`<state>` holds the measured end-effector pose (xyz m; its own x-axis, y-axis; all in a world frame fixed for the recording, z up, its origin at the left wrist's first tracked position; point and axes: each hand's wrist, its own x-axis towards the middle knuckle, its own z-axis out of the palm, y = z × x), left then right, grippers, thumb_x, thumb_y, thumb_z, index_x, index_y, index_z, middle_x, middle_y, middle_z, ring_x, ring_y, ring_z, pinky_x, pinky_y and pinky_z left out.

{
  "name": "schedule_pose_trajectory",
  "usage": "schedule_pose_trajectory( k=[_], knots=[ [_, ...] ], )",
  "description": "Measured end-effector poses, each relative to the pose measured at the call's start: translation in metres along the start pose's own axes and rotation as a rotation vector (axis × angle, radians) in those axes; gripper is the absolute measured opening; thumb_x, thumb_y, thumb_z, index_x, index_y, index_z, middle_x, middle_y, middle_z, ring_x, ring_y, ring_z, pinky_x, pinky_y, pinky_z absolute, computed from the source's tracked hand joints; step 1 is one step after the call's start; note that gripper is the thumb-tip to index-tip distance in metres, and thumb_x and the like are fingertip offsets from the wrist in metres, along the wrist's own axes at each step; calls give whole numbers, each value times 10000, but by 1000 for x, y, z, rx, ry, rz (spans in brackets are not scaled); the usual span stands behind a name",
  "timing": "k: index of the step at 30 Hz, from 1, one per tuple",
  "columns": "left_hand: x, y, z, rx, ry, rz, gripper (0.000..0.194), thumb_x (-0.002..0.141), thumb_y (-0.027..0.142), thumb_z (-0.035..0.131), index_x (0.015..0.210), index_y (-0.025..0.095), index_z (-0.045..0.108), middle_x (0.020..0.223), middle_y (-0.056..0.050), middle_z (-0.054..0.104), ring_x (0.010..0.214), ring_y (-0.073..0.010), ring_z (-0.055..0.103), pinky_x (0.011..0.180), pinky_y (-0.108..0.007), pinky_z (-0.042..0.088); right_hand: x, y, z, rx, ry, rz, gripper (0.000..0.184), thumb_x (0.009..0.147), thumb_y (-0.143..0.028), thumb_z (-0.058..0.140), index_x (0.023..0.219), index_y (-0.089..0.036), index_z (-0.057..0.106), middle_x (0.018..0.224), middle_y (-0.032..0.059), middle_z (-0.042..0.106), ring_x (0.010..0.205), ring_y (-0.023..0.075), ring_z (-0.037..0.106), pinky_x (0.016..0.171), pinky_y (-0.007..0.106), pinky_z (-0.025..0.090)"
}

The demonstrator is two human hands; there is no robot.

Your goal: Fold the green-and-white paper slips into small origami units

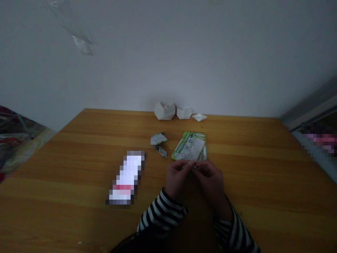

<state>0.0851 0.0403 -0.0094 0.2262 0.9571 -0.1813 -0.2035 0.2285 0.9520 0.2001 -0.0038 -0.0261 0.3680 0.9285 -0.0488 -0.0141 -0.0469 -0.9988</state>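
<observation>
My left hand [178, 178] and my right hand [211, 180] meet fingertip to fingertip over the near side of the table. Both are closed in a pinch, thumbs against index fingers. A tiny pale edge shows between the fingertips, too small and too covered to name. Just beyond them lies a stack of green and white printed sheets [191, 147], its near edge partly behind my fingers. Left of that stack rest a folded printed paper piece [158, 138] and a smaller folded printed paper piece [160, 151].
A phone [126, 177] with a lit, blurred screen lies left of my hands on the wooden table [79, 158]. Along the wall [168, 52] stand a large folded white paper shape [164, 111], a smaller one [184, 113] and a small paper boat [199, 117].
</observation>
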Motion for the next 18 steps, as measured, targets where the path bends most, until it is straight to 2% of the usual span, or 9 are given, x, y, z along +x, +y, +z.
schedule_pose_trajectory(
  k=[4,7,8,10,12,14,16,18],
  knots=[
    [0,0,-2,-186,-57,-62,264,719,394,725,743,133,758,672,-51,727,616,-157,643,656,-281,501,1,-2,3,91,33,-4,164,702,-277,740,817,-200,653,788,34,745,660,173,699,571,257,564],
    [1,0,0,-174,-86,-5,338,781,416,670,987,157,739,971,-91,745,919,-218,669,861,-327,486,2,0,-1,109,160,-37,206,752,-291,702,917,-180,648,706,28,734,478,135,634,444,233,520],
    [1,0,1,-178,-84,23,372,793,411,662,1080,179,704,1099,-93,713,1048,-230,631,942,-340,448,2,1,-3,83,239,-77,206,765,-289,690,931,-171,659,707,37,736,485,141,640,465,248,535],
    [1,-1,4,-236,-83,34,437,810,418,644,1199,219,630,1259,-87,631,1190,-234,552,1034,-368,381,1,2,-7,-18,349,-228,162,786,-264,667,916,-173,701,811,70,753,655,188,704,636,320,584],
    [1,-4,6,-330,-118,-18,479,826,474,599,1219,202,610,1264,-108,624,1178,-244,563,1035,-401,383,0,2,-11,-143,284,-421,136,805,-209,634,894,-212,738,951,74,750,863,225,709,822,390,557],
    [3,-6,5,-392,-131,-62,511,839,518,552,1194,159,624,1197,-131,660,1121,-254,600,1006,-418,411,0,1,-12,-233,105,-566,197,817,-149,594,873,-255,750,998,53,744,939,227,693,902,419,517],
    [6,-8,1,-378,-87,-69,472,819,486,598,1133,139,656,1117,-124,696,1053,-247,632,965,-399,443,2,-2,-12,-254,-17,-613,248,823,-113,557,857,-272,745,996,42,744,948,219,687,913,427,507],
    [8,-9,-4,-318,-31,-79,412,772,418,678,1081,146,678,1018,-94,728,948,-222,665,892,-359,482,4,-4,-10,-222,-74,-573,252,831,-112,532,876,-260,732,1007,51,736,971,217,672,918,430,501]
  ],
)
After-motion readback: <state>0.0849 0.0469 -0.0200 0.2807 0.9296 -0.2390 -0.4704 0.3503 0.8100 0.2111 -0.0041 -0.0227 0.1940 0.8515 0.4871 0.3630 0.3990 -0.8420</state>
